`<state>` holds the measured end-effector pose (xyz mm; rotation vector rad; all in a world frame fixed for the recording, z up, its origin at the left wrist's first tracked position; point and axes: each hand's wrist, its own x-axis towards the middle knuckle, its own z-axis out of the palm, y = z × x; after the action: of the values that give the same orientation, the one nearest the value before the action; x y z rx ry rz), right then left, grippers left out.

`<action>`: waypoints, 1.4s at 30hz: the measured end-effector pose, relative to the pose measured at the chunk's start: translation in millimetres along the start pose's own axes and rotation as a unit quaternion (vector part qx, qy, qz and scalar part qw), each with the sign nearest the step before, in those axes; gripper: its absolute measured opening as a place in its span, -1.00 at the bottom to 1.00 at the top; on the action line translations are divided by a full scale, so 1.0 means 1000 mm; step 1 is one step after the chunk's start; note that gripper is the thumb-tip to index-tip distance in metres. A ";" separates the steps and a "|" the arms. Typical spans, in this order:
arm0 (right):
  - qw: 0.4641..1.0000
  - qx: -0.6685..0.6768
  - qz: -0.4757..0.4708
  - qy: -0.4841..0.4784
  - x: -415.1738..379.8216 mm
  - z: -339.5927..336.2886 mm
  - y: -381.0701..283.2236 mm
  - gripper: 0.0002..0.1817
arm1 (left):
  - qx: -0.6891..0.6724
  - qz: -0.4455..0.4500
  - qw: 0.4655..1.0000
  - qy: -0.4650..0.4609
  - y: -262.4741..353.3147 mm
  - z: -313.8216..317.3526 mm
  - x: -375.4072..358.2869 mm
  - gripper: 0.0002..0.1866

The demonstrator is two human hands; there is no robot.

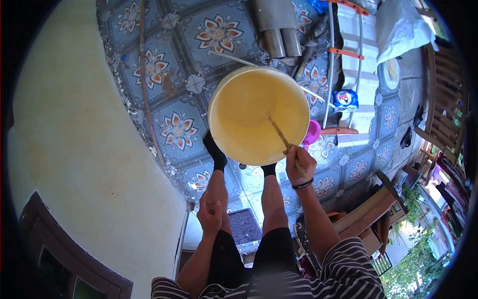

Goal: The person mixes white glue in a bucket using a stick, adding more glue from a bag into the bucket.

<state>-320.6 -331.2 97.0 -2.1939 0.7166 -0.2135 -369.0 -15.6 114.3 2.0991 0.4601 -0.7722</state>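
A large bucket [211,112] stands upright on the floor in front of my feet, its inside and contents pale yellow. My right hand [300,163] is closed around the upper end of a thin wooden stick [277,130] at the bucket's near right rim. The stick slants down into the bucket, and its lower tip ends in the yellow contents [244,104]. My left hand [210,215] hangs beside my left leg, fingers curled in, with nothing visible in it.
Patterned floor tiles [219,32] surround the bucket. A pink container [312,132] sits at its right side. Beyond lie a ladder [330,65], a blue packet [345,99] and a metal muffler [276,22]. A yellowish wall [99,149] rises at left; a long stick [143,74] lies near it.
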 end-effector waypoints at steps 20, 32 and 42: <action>1.000 0.008 -0.016 -0.004 -0.015 0.019 -0.010 -0.97 | -0.003 0.023 1.000 -0.005 -0.007 -0.001 0.000 -0.45; 0.999 -0.031 -0.013 0.020 -0.007 0.029 -0.006 -0.98 | -0.014 -0.017 1.000 0.001 0.001 -0.003 0.000 -0.42; 0.998 0.061 -0.024 0.025 0.009 0.052 -0.011 -0.95 | -0.003 0.024 1.000 -0.003 -0.008 0.000 0.000 -0.45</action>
<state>-289.6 -297.1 69.9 -2.0967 0.6616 -0.3291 -373.6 -11.1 109.6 2.0946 0.4064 -0.7478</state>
